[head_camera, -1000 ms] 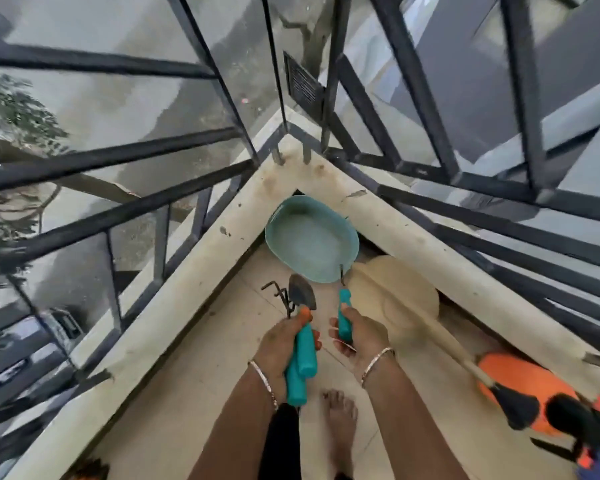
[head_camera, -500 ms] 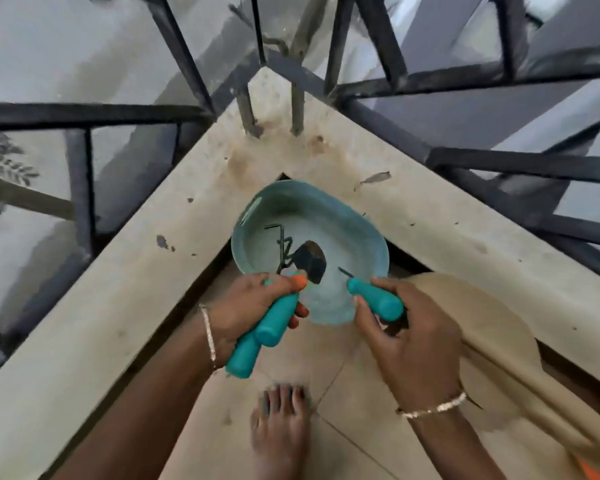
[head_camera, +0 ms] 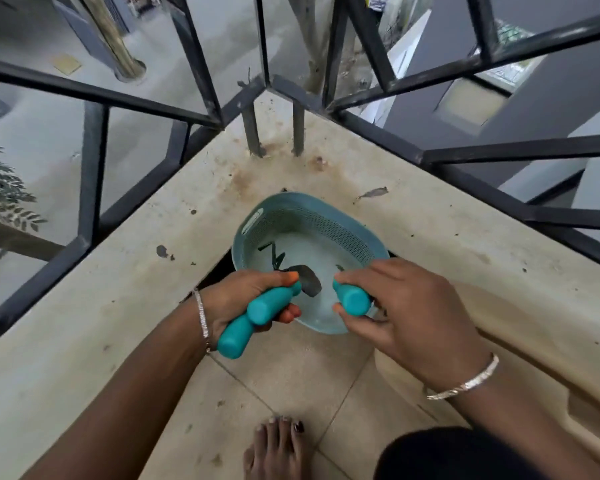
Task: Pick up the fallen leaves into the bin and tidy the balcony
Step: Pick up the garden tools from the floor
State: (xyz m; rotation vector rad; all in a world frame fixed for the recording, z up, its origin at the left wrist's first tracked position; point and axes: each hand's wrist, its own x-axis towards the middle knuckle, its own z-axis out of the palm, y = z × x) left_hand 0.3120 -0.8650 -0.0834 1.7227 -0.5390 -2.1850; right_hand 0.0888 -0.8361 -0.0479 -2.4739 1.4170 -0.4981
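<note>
Bin [head_camera: 329,225]: light, stiff mesh plastic, I judged; best held by rim slot [head_camera: 252,221]. Left grip [head_camera: 246,299] clamped two teal-handled tools [head_camera: 257,315]; right grip [head_camera: 407,318] clamped a third tool [head_camera: 352,300].

**Fig. Wearer's body seen from above: two hands, one foot and a dark garment, in the lower half of the frame.**
The left hand [head_camera: 250,299], at centre, has orange-painted fingernails [head_camera: 289,278] and a thin silver bangle [head_camera: 201,320] at the wrist. The right hand [head_camera: 406,320], right of centre, wears a broader silver bracelet [head_camera: 465,384] with a patterned surface. The bare foot [head_camera: 274,448], bottom centre, shows a dark-painted toenail [head_camera: 298,426]. Black cloth [head_camera: 458,455] fills the lower right.
</note>
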